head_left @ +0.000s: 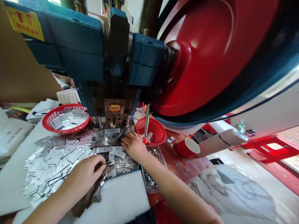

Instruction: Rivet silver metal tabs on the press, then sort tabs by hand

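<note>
My left hand (90,168) is over the near edge of the press bed, thumb and fingers curled together; anything between the fingertips is hidden. My right hand (134,146) is at the right side of the steel die (112,136), fingers bent inward with the tips touching or close to its edge. What they may pinch cannot be made out. A flat metal plate (112,131) lies on the die, under the press ram (114,110). Between my hands are a few metal strips (119,151) and a heap of small shiny rivet-like parts (124,164).
Loose metal plates (56,165) cover the left side. A red basket (50,127) holds more plates; another red basket (160,133) stands behind my right hand. Near my right forearm are a plastic tub (164,158), a red cup (181,148) and a red flywheel (205,53).
</note>
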Demonstrator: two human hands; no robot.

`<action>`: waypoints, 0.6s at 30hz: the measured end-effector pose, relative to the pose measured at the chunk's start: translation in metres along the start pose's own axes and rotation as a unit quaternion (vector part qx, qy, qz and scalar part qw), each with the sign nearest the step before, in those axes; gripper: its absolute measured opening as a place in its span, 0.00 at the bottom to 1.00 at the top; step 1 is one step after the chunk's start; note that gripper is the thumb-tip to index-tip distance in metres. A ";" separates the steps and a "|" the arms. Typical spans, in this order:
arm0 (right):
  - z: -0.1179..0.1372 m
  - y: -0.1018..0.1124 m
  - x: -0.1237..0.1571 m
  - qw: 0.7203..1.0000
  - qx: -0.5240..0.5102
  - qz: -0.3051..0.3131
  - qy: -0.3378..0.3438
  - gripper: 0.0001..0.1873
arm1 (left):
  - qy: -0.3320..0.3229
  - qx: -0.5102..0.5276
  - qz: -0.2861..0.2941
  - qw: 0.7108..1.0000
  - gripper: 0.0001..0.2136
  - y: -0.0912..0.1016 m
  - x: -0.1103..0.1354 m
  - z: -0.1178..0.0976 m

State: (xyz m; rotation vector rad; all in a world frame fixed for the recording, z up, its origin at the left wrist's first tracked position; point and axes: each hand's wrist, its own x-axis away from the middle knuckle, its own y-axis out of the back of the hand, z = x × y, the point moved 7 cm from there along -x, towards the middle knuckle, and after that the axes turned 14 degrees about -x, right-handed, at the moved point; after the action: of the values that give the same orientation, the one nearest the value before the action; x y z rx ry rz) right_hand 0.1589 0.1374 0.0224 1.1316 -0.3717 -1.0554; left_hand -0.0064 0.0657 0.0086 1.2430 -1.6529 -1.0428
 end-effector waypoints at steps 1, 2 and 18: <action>0.000 -0.002 0.000 1.000 0.007 -0.002 0.001 0.10 | 0.002 0.013 -0.013 1.000 0.11 0.001 0.000 0.001; 0.001 -0.003 0.001 1.000 0.012 -0.003 0.003 0.10 | -0.001 0.025 -0.031 0.999 0.14 0.003 0.000 0.001; 0.021 0.008 -0.057 0.996 -0.040 -0.084 -0.013 0.09 | 0.078 0.140 -0.066 0.985 0.15 0.033 -0.015 0.020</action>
State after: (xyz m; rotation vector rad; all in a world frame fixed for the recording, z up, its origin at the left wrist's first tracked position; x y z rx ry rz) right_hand 0.1198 0.1739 0.0527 1.0914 -0.2560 -1.2232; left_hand -0.0319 0.0889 0.0310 1.5953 -1.6520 -0.7838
